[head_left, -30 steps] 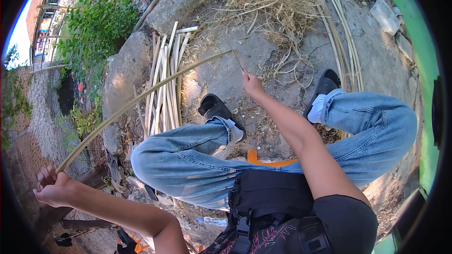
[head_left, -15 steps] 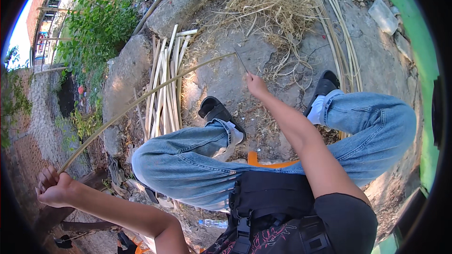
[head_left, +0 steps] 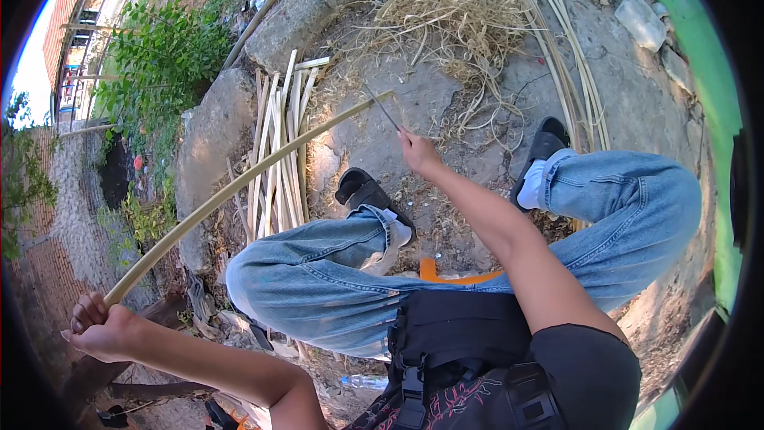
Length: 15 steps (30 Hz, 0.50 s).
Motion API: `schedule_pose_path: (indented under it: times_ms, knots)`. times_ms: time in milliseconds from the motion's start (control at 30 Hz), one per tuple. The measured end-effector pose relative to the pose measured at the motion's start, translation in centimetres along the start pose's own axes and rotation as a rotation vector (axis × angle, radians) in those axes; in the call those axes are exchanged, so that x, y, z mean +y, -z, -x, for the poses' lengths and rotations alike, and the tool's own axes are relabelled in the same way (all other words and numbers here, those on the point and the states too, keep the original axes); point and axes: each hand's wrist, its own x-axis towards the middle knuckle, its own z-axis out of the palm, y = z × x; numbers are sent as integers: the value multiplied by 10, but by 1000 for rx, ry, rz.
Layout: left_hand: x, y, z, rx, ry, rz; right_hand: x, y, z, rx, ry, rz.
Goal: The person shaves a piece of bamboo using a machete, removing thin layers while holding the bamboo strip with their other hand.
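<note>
My left hand [head_left: 102, 328], at the lower left, is closed round the near end of a long pale bamboo strip [head_left: 231, 189]. The strip runs up and to the right, bending slightly, its far end over the ground in front of my feet. My right hand [head_left: 419, 154] grips a knife by its handle, which is hidden in the fingers. The thin dark knife blade [head_left: 383, 108] points up and left and crosses the strip close to its far end; whether they touch I cannot tell.
Cut bamboo strips [head_left: 278, 143] lie piled left of my sandalled foot [head_left: 374, 199]. Curly shavings [head_left: 454, 16] heap up ahead, beside longer thin strips [head_left: 573, 72]. A concrete block [head_left: 215, 123] stands at the left, a green wall [head_left: 692, 32] at the right. A plastic bottle [head_left: 364, 381] lies below.
The knife and my right hand have shifted left, and the blade now crosses the strip. The bamboo strip has turned to show a broader face. My left hand has moved slightly.
</note>
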Motion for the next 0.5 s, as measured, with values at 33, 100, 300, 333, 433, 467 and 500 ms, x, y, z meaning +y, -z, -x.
schedule_pose_path:
  times_ms: [33,100,300,333,433,467,500]
  knots:
    - [-6,-7,6,-5,35,17,23,10,-21,61,-84,36]
    - [-9,-11,6,-14,47,8,25,3,-22,92,-169,53]
    - [-10,-13,8,58,-4,-29,35,4,-18,81,-146,60]
    - [-9,-12,9,43,-14,-26,33,6,-21,91,-121,70]
    - [-8,0,-6,46,-47,-48,-1,-4,7,11,-77,76]
    - [-9,2,-6,58,-52,-57,-10,-3,16,-56,-65,81]
    - [-7,0,-2,50,-35,-48,-5,-3,12,-40,-76,88]
